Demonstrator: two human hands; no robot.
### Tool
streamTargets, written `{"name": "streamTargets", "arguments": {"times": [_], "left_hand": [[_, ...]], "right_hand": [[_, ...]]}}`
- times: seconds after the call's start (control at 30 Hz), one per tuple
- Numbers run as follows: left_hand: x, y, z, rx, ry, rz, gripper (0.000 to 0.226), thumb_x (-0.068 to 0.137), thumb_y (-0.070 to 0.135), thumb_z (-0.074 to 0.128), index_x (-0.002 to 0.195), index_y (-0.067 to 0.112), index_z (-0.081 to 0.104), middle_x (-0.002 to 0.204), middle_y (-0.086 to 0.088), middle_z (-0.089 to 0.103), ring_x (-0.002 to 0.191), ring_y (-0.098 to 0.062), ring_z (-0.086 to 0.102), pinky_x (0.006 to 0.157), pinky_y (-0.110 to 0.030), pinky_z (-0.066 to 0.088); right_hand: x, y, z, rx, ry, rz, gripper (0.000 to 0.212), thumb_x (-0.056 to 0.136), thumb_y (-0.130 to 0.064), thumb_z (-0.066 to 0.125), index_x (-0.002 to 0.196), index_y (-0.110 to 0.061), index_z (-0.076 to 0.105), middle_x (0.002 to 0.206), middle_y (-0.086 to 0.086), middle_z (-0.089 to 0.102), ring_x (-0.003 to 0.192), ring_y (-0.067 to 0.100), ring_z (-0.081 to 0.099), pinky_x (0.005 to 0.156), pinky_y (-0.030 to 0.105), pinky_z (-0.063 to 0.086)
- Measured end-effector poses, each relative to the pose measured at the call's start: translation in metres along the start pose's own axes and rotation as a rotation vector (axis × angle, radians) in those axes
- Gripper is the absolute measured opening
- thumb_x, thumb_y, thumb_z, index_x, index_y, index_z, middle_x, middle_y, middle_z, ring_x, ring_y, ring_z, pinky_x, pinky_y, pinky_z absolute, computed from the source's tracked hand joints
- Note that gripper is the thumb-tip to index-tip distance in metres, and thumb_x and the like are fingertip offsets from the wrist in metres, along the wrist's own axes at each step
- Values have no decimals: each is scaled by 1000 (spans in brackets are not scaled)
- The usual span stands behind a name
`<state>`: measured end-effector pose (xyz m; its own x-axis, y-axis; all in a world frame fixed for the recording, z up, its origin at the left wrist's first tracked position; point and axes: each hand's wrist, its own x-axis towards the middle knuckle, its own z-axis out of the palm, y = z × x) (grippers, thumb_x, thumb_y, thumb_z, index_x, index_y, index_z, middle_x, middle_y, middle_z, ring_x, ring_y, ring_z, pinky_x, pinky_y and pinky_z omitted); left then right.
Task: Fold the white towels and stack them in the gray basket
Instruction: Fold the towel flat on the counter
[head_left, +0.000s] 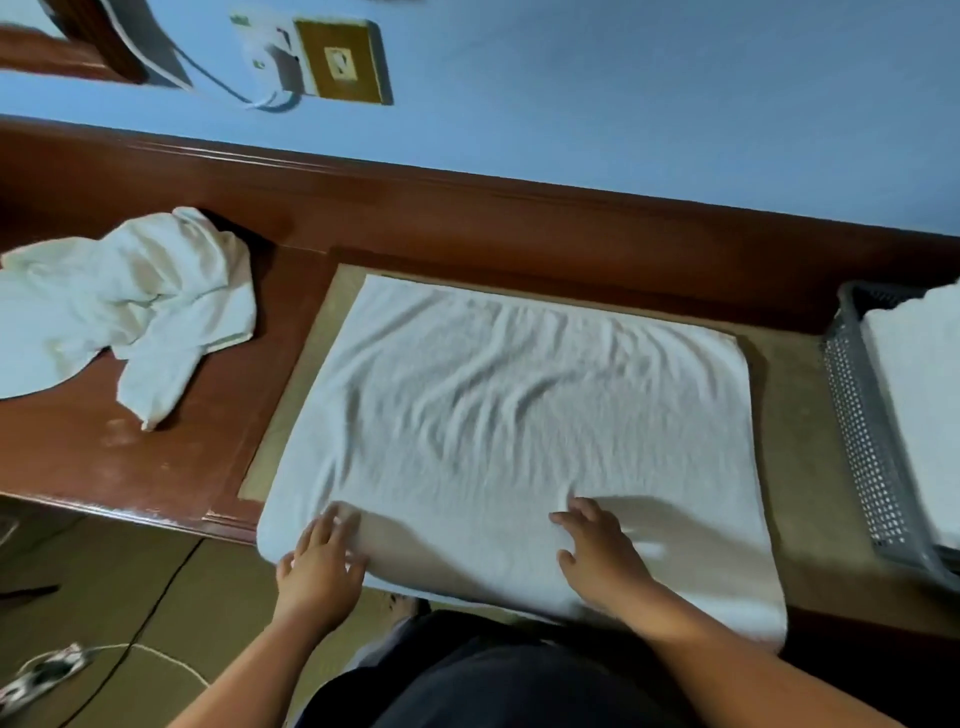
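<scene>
- At 3 o'clock, the gray basket (862, 447) is cut off by the frame edge, as are the folded towels (919, 374) inside.
- At 9 o'clock, the crumpled towel (130, 312) is cropped.
- At 7 o'clock, the left hand (319, 564) is blurred.

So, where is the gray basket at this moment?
In the head view, the gray basket stands at the right edge of the table, to the right of the spread white towel, with folded white towels inside it.
</scene>
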<state>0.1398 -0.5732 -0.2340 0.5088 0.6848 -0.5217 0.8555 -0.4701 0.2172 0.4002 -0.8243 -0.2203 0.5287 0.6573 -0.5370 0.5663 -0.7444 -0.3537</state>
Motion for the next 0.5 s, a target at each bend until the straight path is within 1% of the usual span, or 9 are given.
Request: {"name": "streamTargets", "arguments": {"times": [0.07,0.17,0.23,0.3,0.37,0.43,0.5], "left_hand": [[8,-29,-11,-29,24,-75,58,101,43,46,155,38,26,167,6,12,153,-21,15,116,-54,27],[23,-59,-24,-126,32,-189,65,100,46,50,157,34,22,167,1,8,152,-29,13,114,-55,30],[34,-68,-29,-227,56,-278,69,98,48,54,156,27,24,165,-2,9,147,-35,20,112,-56,32],[45,-75,-34,-302,90,-344,69,95,49,60,151,21,32,157,-7,17,136,-41,33,108,-55,37],[53,-77,-38,-335,115,-378,61,92,48,65,139,17,41,145,-13,25,126,-43,40,102,-55,41],[60,-76,-43,-371,122,-398,53,91,46,68,130,17,46,137,-15,30,123,-43,41,99,-54,42],[68,-77,-47,-395,118,-404,51,90,46,70,127,19,49,135,-15,33,124,-41,40,99,-52,42]], "right_hand": [[10,-34,9,-11,-28,-43,53,98,-27,51,150,-30,40,161,-7,18,147,16,21,114,30,32],[23,-82,24,-21,-63,-90,53,98,-27,52,149,-32,41,162,-8,16,147,15,20,115,31,31],[30,-107,31,-20,-74,-118,53,98,-27,51,150,-33,41,163,-9,13,149,15,16,117,30,28],[37,-132,37,-33,-95,-163,53,99,-27,51,150,-34,40,165,-9,10,151,15,13,119,29,24],[42,-152,40,-58,-131,-213,53,99,-26,50,150,-34,40,165,-10,9,151,14,12,119,27,21],[47,-168,42,-82,-159,-249,53,100,-26,50,151,-35,39,166,-11,8,152,13,11,119,26,18],[52,-181,42,-110,-175,-276,53,99,-26,49,151,-35,39,166,-10,8,152,13,9,119,27,17]]}}
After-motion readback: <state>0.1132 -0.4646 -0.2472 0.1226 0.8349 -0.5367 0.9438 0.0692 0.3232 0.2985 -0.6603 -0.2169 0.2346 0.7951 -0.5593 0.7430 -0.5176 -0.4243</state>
